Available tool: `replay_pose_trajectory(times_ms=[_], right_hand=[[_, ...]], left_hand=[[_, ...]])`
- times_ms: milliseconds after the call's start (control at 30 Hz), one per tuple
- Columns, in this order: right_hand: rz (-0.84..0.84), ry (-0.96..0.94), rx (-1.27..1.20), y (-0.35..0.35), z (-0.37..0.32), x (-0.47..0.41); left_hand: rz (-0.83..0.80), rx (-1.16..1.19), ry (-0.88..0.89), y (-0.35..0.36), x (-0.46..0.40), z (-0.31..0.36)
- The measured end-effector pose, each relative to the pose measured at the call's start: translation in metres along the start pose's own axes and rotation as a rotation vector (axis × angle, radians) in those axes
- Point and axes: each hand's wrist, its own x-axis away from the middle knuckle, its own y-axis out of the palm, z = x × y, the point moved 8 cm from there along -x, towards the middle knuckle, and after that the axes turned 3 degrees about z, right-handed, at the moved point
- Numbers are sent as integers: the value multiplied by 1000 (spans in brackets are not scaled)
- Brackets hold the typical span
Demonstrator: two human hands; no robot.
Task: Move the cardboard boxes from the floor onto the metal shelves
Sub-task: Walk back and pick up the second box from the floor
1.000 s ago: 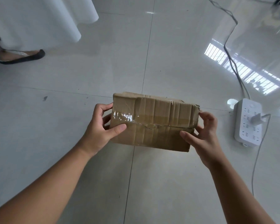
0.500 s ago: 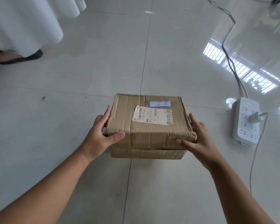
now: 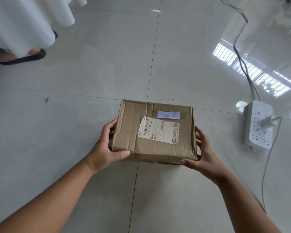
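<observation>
A brown cardboard box (image 3: 154, 132) is held over the shiny tiled floor (image 3: 91, 73), in the middle of the view. It is gripped from both sides. The left hand (image 3: 106, 147) is pressed on the box's left side, with the thumb laid along the near edge. The right hand (image 3: 202, 157) is pressed on the box's right side, with its thumb under the near right corner. A white shipping label (image 3: 159, 130) is stuck on top of the box. A small blue slip (image 3: 168, 114) with writing is stuck just behind the label.

To the right of the box, a white power strip (image 3: 257, 126) is seen on the floor. A white plug (image 3: 267, 121) is pushed into it. A grey cable (image 3: 242, 56) is run from behind the strip, far back and to the right of the box. Far behind the box on the left, white cloth (image 3: 22, 22) is hung down, and a foot in a dark sandal (image 3: 18, 57) is seen under it. Nothing is placed between the hands and the box.

One second ago the taped side of the box was turned up, and the label was hidden. Now the label side is turned fully up. Half a second ago the front side of the box was shown more; now almost only the top is seen.
</observation>
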Motion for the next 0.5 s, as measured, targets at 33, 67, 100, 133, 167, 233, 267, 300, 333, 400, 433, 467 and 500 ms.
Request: replay_pose_trajectory(times_ms=[33,67,100,133,167,233,267,300,333,400,433,467,500], right_hand=[[-8,11,11,0,2,-1],[-15,16,18,0,3,-1],[-19,16,20,0,3,-2],[-20,13,20,0,3,-2],[-19,9,20,-1,4,-2],[-9,3,32,-1,4,-2],[-3,2,39,-1,4,-2],[1,1,41,-1,3,-2],[3,-2,41,-1,3,-2],[3,-16,45,0,0,-2],[4,-22,48,-1,0,-2],[4,-24,49,-1,0,-3],[3,-25,49,-1,0,-3]], left_hand=[[-5,-5,10,1,-1,0],[-11,-12,20,2,-2,1],[-16,-15,27,3,-3,1],[-21,-13,30,3,-3,1],[-25,-10,30,4,-4,1],[-26,-12,32,4,-4,1],[-25,-15,30,5,-4,1],[-23,-15,26,5,-4,1],[-22,-10,24,5,-4,1],[-19,2,24,5,-5,0],[-20,5,24,5,-5,-1],[-21,10,26,5,-6,-1],[-23,16,28,5,-6,-1]])
